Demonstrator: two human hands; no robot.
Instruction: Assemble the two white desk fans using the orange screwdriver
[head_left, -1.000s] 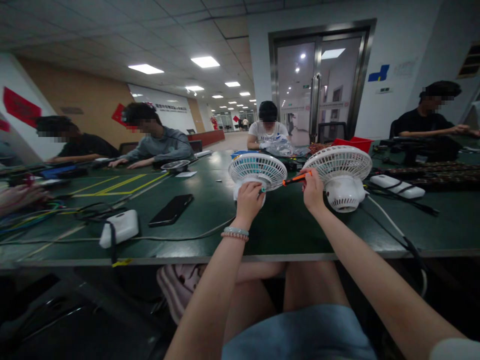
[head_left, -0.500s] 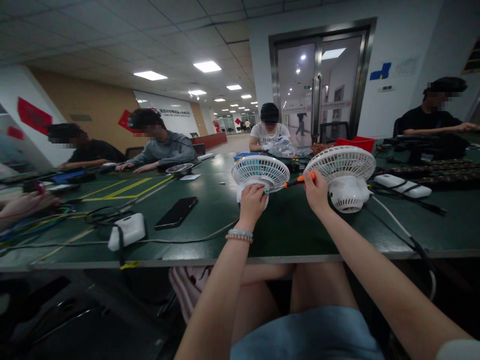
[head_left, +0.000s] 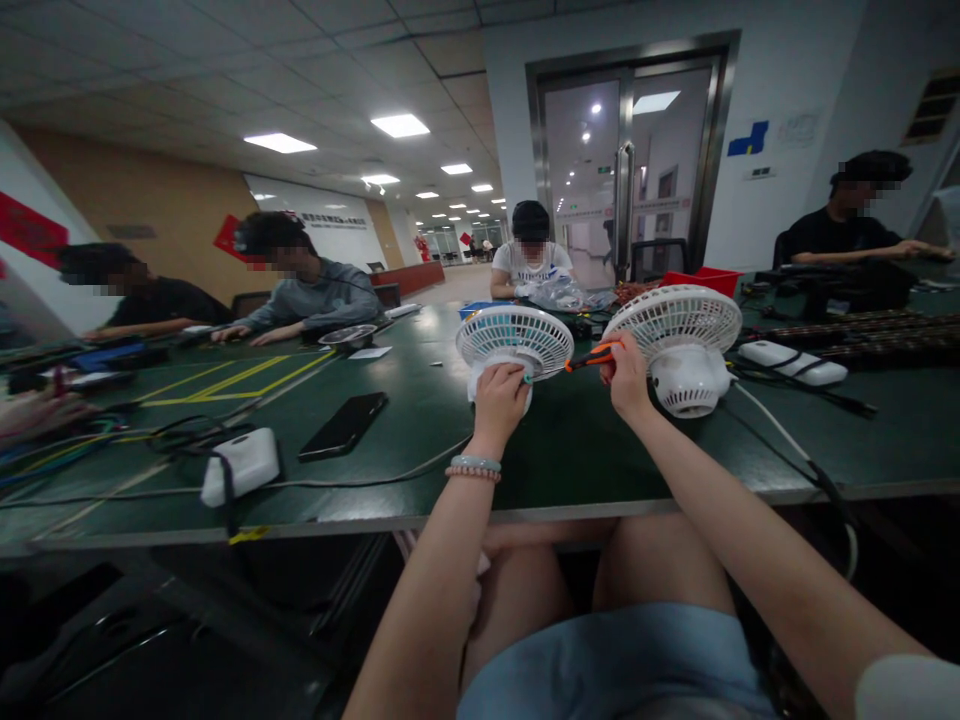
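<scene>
My left hand (head_left: 501, 402) is closed on the white housing of a small desk fan (head_left: 514, 338), just below its slatted cage. A tiny green piece (head_left: 528, 379) shows beside those fingertips; what it belongs to cannot be made out. My right hand (head_left: 627, 380) grips a screwdriver (head_left: 591, 357) by its orange and black handle. The tool points left towards the fan, with its shaft hard to see against the cage. Just behind and right of my right hand stands a second white fan (head_left: 688, 378), a cable running from its base.
On the green table (head_left: 420, 415) lie a black phone (head_left: 343, 426) and a white adapter box (head_left: 240, 466) with a black strap. A white power strip (head_left: 793, 362) sits right of the second fan. Farther back is a red bin (head_left: 709, 279); several people sit around the table.
The screwdriver's tip has drawn away from the green piece at my left fingers, and its handle is turned a little in my right hand. The view has shifted slightly.
</scene>
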